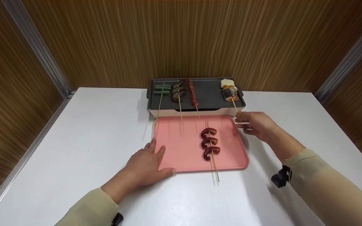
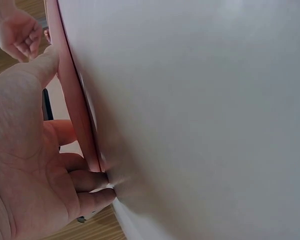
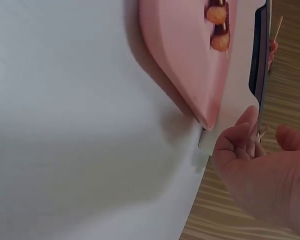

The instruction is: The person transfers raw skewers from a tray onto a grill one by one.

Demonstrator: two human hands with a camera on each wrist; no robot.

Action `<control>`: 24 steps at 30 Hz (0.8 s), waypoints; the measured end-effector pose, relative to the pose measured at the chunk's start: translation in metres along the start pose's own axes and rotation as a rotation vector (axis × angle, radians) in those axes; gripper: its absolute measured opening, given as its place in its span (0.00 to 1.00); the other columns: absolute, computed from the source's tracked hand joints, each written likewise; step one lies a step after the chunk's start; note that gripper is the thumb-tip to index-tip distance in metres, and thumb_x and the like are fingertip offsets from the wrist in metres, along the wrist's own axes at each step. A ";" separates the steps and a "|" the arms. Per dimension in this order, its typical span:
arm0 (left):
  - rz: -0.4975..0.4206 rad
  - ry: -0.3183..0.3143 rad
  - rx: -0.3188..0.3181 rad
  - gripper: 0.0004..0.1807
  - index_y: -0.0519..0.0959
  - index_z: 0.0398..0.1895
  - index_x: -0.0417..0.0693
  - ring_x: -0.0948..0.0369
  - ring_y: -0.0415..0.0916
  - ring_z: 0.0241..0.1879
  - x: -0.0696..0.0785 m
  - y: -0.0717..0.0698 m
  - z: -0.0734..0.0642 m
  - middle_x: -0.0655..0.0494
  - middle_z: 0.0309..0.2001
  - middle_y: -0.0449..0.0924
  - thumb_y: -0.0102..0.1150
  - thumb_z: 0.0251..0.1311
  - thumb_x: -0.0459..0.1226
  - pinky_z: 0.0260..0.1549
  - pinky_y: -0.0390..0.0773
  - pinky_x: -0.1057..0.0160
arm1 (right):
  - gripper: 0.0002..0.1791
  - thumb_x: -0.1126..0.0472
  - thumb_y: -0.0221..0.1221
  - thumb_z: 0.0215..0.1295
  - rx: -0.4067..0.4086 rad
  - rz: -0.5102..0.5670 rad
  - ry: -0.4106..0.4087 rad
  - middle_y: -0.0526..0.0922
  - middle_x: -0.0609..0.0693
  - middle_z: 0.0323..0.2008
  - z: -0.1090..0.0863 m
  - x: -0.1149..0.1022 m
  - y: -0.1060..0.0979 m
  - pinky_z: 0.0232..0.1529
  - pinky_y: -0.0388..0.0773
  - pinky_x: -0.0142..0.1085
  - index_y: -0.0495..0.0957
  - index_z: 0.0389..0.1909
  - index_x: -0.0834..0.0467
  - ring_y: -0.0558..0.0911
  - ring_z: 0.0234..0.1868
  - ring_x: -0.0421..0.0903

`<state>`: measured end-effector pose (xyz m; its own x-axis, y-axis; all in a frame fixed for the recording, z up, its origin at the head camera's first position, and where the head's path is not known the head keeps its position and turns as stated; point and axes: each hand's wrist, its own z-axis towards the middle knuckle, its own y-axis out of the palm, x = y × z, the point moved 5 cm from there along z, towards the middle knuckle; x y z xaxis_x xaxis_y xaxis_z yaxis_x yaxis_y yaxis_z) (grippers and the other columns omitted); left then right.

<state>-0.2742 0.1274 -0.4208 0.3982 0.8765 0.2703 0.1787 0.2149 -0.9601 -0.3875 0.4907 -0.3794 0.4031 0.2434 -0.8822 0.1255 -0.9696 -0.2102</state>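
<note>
A pink tray [image 1: 187, 150] lies on the table with a skewer of reddish-brown, curled octopus-like pieces [image 1: 211, 142] on it. My left hand [image 1: 145, 164] rests at the tray's near left corner, fingers spread along its left side and thumb on the near edge. In the left wrist view, the fingertips [image 2: 110, 192] reach down to the table beside the tray. My right hand [image 1: 255, 124] is at the stick end of a skewer with white and browned pieces [image 1: 230, 92] on the grill. In the right wrist view, a gap shows between thumb and index finger.
Behind the tray stands a dark grill plate [image 1: 211, 94] on a white base. On its left part lie a skewer of green pieces [image 1: 162, 89], one of dark curved slices [image 1: 178, 92] and one of red pieces [image 1: 192, 94]. Wood-grain panels [image 1: 187, 37] enclose the white table [image 1: 115, 125].
</note>
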 end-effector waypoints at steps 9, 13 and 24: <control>-0.022 0.011 0.025 0.51 0.69 0.77 0.34 0.28 0.65 0.71 -0.001 -0.001 -0.003 0.21 0.77 0.54 0.56 0.69 0.68 0.64 0.73 0.36 | 0.29 0.50 0.57 0.81 0.013 -0.032 0.010 0.86 0.48 0.44 -0.039 0.016 0.014 0.45 0.81 0.33 0.72 0.69 0.69 0.84 0.42 0.41; -0.018 0.009 0.023 0.51 0.69 0.77 0.34 0.27 0.66 0.70 -0.001 -0.002 -0.003 0.21 0.77 0.54 0.57 0.68 0.68 0.64 0.74 0.35 | 0.25 0.54 0.57 0.80 -0.037 -0.050 -0.014 0.87 0.49 0.40 -0.059 0.022 0.023 0.45 0.81 0.34 0.76 0.66 0.70 0.83 0.41 0.43; -0.018 0.003 -0.003 0.52 0.68 0.78 0.34 0.28 0.63 0.73 0.001 -0.002 -0.001 0.22 0.78 0.52 0.55 0.69 0.69 0.65 0.72 0.35 | 0.25 0.55 0.56 0.80 -0.166 -0.086 -0.043 0.88 0.56 0.46 -0.094 0.047 0.045 0.46 0.84 0.36 0.76 0.66 0.70 0.86 0.43 0.46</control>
<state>-0.2729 0.1277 -0.4189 0.3972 0.8713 0.2882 0.1888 0.2297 -0.9548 -0.2777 0.4611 -0.3912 0.3454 0.3205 -0.8820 0.3067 -0.9268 -0.2166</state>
